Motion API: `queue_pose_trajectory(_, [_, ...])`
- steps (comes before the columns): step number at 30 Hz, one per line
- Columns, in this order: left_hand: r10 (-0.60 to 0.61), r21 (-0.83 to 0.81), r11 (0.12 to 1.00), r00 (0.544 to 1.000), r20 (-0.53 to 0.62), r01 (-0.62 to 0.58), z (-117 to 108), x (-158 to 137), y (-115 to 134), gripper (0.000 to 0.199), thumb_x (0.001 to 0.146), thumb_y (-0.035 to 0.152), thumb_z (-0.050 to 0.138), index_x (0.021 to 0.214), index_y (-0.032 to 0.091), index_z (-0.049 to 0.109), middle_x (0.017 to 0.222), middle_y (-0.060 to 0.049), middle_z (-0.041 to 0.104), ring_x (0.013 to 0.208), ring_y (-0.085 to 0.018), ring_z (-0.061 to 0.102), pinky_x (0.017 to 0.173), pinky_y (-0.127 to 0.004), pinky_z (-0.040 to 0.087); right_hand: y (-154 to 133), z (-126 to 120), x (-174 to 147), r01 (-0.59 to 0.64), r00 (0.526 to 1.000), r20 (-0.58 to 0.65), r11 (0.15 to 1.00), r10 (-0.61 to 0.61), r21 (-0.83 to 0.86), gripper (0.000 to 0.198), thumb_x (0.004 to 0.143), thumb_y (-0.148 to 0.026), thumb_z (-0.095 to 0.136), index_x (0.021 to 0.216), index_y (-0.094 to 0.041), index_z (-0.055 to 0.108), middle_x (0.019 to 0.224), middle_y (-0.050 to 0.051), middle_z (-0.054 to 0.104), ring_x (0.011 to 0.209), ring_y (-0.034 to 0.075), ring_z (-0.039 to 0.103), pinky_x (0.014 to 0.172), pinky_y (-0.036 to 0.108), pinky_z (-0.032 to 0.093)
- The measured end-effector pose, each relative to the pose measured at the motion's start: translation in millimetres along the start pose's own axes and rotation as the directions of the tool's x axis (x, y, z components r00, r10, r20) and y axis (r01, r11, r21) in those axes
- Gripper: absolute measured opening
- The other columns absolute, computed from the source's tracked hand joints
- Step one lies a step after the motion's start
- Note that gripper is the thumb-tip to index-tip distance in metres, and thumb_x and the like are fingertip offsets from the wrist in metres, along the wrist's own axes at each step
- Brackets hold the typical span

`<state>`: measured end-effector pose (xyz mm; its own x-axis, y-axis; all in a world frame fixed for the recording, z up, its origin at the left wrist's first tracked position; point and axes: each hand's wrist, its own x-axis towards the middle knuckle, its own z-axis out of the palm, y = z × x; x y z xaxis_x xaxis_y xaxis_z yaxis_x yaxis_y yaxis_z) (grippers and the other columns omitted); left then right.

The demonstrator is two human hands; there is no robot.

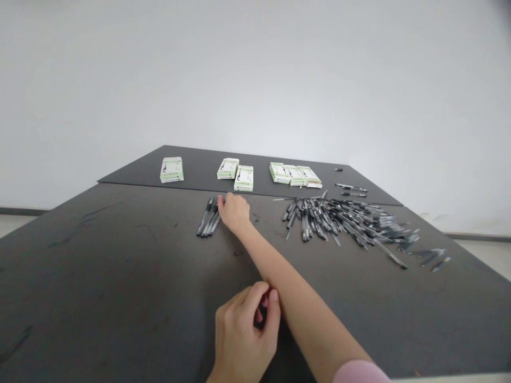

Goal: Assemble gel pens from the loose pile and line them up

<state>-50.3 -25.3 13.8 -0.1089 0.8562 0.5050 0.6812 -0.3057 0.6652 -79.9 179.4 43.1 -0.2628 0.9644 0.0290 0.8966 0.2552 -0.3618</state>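
Note:
My right hand (235, 213) reaches forward over the dark table, at the right side of a small bundle of black-and-clear gel pens (207, 219). Its thumb lies against the upper part of these pens, and the fingers curl down around them, partly hidden behind the hand. Close to me, my left hand (245, 332) is loosely closed, thumb and forefinger bent towards each other, with nothing visible in it. Those fingertips are at the inner side of my right forearm (293, 290); whether they press on it I cannot tell.
A large loose heap of gel pens (343, 215) spreads across the right side of the table (120, 298). Several white-and-green boxes stand along the back: one at left (172, 170), two in the middle (244, 178), three at right (294, 175). Stray pens (351, 188) lie behind the heap.

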Motion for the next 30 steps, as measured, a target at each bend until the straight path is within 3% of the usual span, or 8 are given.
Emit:
queue_pose_trajectory(6, [-0.054, -0.001, 0.999, 0.995, -0.078, 0.054, -4, -2, -2, 0.023, 0.086, 0.025, 0.042, 0.066, 0.02, 0.052, 0.049, 0.005, 0.047, 0.042, -0.007, 0.045, 0.045, -0.02, 0.033, -27, -10, 25, 0.059, 0.996, 0.07, 0.998, -0.06, 0.014, 0.065, 0.084, -0.063, 0.035, 0.103, -0.009, 0.065, 0.109, 0.021, 0.063, 0.103, 0.028, 0.059, 0.081, 0.035, 0.048])
queue_pose_trajectory(12, [-0.121, -0.016, 0.993, 0.983, -0.134, 0.12, -10, -3, -2, 0.029, 0.088, 0.022, 0.038, 0.061, 0.02, 0.046, 0.047, 0.006, 0.043, 0.041, -0.006, 0.043, 0.044, -0.018, 0.032, -39, 4, 37, 0.061, 0.985, 0.165, 0.998, -0.055, -0.03, 0.035, 0.087, -0.038, 0.053, 0.109, -0.012, 0.058, 0.113, 0.011, 0.059, 0.101, 0.022, 0.057, 0.084, 0.04, 0.047])
queue_pose_trajectory(16, [-0.138, -0.021, 0.99, 0.982, -0.131, 0.136, -9, -2, -1, 0.031, 0.088, 0.022, 0.038, 0.057, 0.02, 0.043, 0.046, 0.006, 0.041, 0.04, -0.006, 0.041, 0.044, -0.018, 0.031, -35, 11, 37, 0.052, 0.982, 0.185, 0.997, -0.042, -0.048, 0.031, 0.088, -0.031, 0.053, 0.114, -0.014, 0.053, 0.114, 0.008, 0.056, 0.097, 0.02, 0.057, 0.081, 0.04, 0.049])
queue_pose_trajectory(24, [-0.123, 0.023, 0.992, 0.988, -0.095, 0.126, -9, -1, -2, 0.03, 0.087, 0.022, 0.038, 0.057, 0.02, 0.042, 0.046, 0.006, 0.042, 0.041, -0.006, 0.041, 0.044, -0.017, 0.031, -30, 11, 32, 0.054, 0.989, 0.14, 0.998, -0.051, -0.015, 0.031, 0.088, -0.031, 0.053, 0.115, -0.015, 0.053, 0.114, 0.008, 0.056, 0.096, 0.019, 0.058, 0.08, 0.04, 0.049])
queue_pose_trajectory(30, [-0.094, 0.095, 0.991, 0.995, -0.044, 0.098, -5, -2, -3, 0.03, 0.086, 0.027, 0.042, 0.057, 0.02, 0.045, 0.046, 0.007, 0.043, 0.04, -0.006, 0.043, 0.044, -0.017, 0.032, -33, -16, 16, 0.105, 0.994, -0.04, 0.992, -0.103, 0.076, 0.026, 0.09, -0.029, 0.046, 0.099, -0.011, 0.061, 0.1, 0.012, 0.063, 0.09, 0.02, 0.06, 0.075, 0.031, 0.045])
